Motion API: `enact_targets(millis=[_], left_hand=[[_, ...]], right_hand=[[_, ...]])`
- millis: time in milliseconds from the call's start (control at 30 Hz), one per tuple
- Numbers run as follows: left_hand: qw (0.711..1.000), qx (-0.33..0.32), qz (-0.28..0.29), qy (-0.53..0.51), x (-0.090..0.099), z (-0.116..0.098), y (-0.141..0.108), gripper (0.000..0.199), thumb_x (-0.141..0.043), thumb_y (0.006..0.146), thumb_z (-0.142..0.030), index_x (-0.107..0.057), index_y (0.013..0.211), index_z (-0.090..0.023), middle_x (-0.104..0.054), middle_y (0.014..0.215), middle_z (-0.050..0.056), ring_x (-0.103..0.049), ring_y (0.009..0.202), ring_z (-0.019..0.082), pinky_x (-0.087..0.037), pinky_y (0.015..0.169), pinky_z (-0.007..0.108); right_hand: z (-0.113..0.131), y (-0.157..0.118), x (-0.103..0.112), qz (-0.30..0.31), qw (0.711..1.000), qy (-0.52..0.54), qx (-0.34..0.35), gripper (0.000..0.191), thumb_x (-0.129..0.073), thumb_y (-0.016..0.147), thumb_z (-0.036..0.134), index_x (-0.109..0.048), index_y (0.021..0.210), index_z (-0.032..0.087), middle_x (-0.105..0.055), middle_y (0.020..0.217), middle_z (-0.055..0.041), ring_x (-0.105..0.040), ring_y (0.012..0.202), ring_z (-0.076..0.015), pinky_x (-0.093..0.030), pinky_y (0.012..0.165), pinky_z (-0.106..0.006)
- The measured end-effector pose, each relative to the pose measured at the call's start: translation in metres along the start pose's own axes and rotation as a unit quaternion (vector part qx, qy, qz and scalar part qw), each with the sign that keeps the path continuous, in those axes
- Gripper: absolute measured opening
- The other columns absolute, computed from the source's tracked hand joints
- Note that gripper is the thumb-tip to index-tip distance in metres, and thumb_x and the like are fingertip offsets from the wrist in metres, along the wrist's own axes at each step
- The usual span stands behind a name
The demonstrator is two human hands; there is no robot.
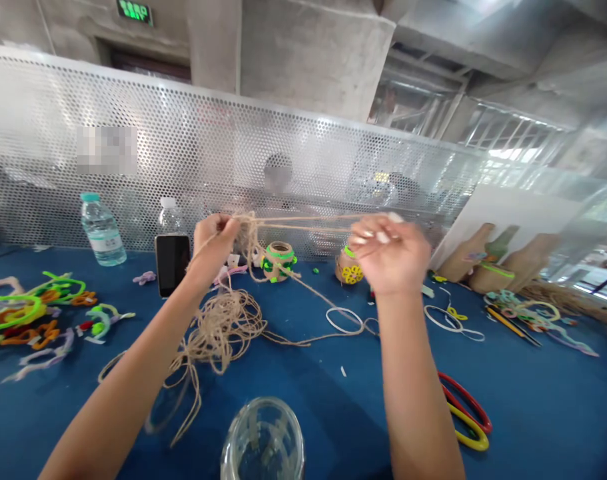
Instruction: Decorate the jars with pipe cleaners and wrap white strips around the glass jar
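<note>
Raised above the table, my left hand (218, 239) is closed around a tangled bunch of brown twine (247, 233). Strands stretch level from it to my right hand (389, 250), whose curled fingers are closed on them. Loose twine also hangs below my left hand. A large tangled twine pile (228, 323) lies on the blue table beneath, beside my left forearm. Near the front edge of the view stands an open glass jar (263, 443). Between my hands, farther back, is a small twine-wrapped jar with green decoration (279, 262).
Colourful pipe cleaners (38, 313), a water bottle (102, 230) and a phone (172, 265) are on the left. Behind my right hand sits a jar with yellow flowers (352, 272). Red and yellow scissor handles (470, 427), pencils (512, 325) and wrapped bottles (528, 267) are right. A perforated screen (313, 160) rises behind.
</note>
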State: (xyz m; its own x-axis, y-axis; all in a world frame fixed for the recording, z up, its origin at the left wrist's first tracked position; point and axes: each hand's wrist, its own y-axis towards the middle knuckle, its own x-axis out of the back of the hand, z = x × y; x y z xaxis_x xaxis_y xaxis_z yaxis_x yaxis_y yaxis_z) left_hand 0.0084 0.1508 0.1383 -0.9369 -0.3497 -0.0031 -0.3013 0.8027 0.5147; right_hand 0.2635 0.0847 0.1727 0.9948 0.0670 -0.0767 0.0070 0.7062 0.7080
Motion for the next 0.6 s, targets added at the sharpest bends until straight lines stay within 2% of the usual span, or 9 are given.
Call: enact_targets(millis=[100,167,233,300,367,400,467,533,600], left_hand=[[0.999,0.025,-0.035,-0.028,0.008,0.005,0.013,0.011,-0.050,0.071,-0.019,-0.054,0.060,-0.017,-0.052,0.055,-0.001,-0.048,0.048,0.010,-0.040,0.044,0.020],[0.997,0.036,-0.045,-0.046,0.011,0.007,0.017,0.012,-0.046,0.073,-0.018,-0.051,0.062,-0.018,-0.054,0.059,0.000,-0.052,0.051,0.011,-0.045,0.048,0.022],[0.996,0.045,-0.048,-0.058,0.013,0.008,0.020,0.013,-0.042,0.074,-0.017,-0.048,0.063,-0.019,-0.053,0.059,0.000,-0.053,0.049,0.012,-0.045,0.047,0.023],[0.996,0.051,-0.046,-0.063,0.014,0.009,0.020,0.014,-0.041,0.075,-0.017,-0.046,0.063,-0.020,-0.051,0.057,0.000,-0.052,0.047,0.013,-0.043,0.044,0.023],[0.996,0.053,-0.037,-0.060,0.015,0.010,0.021,0.013,-0.042,0.076,-0.018,-0.046,0.064,-0.020,-0.051,0.057,0.000,-0.051,0.043,0.013,-0.041,0.041,0.023],[0.997,0.051,-0.032,-0.055,0.015,0.010,0.020,0.013,-0.043,0.076,-0.018,-0.046,0.065,-0.020,-0.051,0.057,0.000,-0.050,0.042,0.013,-0.039,0.040,0.024],[0.998,0.041,-0.017,-0.042,0.015,0.010,0.020,0.012,-0.043,0.078,-0.018,-0.048,0.067,-0.020,-0.053,0.058,0.000,-0.047,0.038,0.012,-0.035,0.037,0.024],[0.999,0.025,0.006,-0.027,0.013,0.008,0.018,0.012,-0.043,0.080,-0.018,-0.049,0.070,-0.019,-0.053,0.057,-0.001,-0.045,0.036,0.011,-0.032,0.035,0.023],[0.999,0.013,0.035,-0.015,0.011,0.003,0.014,0.010,-0.046,0.081,-0.019,-0.051,0.073,-0.019,-0.053,0.056,-0.002,-0.043,0.036,0.010,-0.031,0.035,0.022]], right_hand=[[0.013,-0.001,0.041,-0.014,1.000,0.013,0.000,0.032,-0.057,0.073,0.036,-0.030,0.060,0.024,-0.010,0.051,0.0074,-0.017,0.046,-0.0119,-0.021,0.041,-0.024],[0.018,-0.003,0.067,-0.059,0.998,0.035,0.004,0.033,-0.065,0.063,0.026,-0.032,0.058,0.023,-0.009,0.047,0.0089,-0.012,0.045,-0.0093,-0.015,0.040,-0.022],[0.020,-0.007,0.093,-0.160,0.984,0.070,0.025,0.035,-0.064,0.051,0.012,-0.031,0.055,0.020,-0.015,0.047,0.0091,-0.016,0.043,-0.0059,-0.013,0.040,-0.019],[0.023,-0.014,0.116,-0.291,0.953,0.078,0.041,0.029,-0.056,0.045,0.003,-0.034,0.054,0.019,-0.026,0.049,0.0079,-0.024,0.044,-0.0041,-0.014,0.040,-0.017],[0.027,-0.024,0.137,-0.386,0.919,0.067,0.048,0.022,-0.051,0.044,0.003,-0.038,0.053,0.019,-0.030,0.050,0.0061,-0.027,0.044,-0.0047,-0.014,0.040,-0.018],[0.029,-0.030,0.145,-0.410,0.909,0.063,0.053,0.019,-0.049,0.045,0.004,-0.040,0.053,0.019,-0.029,0.050,0.0059,-0.025,0.043,-0.0053,-0.012,0.039,-0.018],[0.034,-0.040,0.156,-0.415,0.905,0.059,0.071,0.013,-0.048,0.048,0.009,-0.046,0.055,0.020,-0.023,0.050,0.0065,-0.017,0.043,-0.0057,-0.007,0.039,-0.019],[0.039,-0.047,0.160,-0.394,0.917,0.030,0.060,0.014,-0.050,0.054,0.015,-0.055,0.065,0.022,-0.031,0.054,0.0048,-0.015,0.043,-0.0063,-0.009,0.039,-0.020],[0.041,-0.047,0.157,-0.362,0.929,-0.071,-0.032,0.019,-0.057,0.061,0.020,-0.059,0.079,0.025,-0.050,0.065,-0.0007,-0.032,0.045,-0.0087,-0.024,0.040,-0.023]])
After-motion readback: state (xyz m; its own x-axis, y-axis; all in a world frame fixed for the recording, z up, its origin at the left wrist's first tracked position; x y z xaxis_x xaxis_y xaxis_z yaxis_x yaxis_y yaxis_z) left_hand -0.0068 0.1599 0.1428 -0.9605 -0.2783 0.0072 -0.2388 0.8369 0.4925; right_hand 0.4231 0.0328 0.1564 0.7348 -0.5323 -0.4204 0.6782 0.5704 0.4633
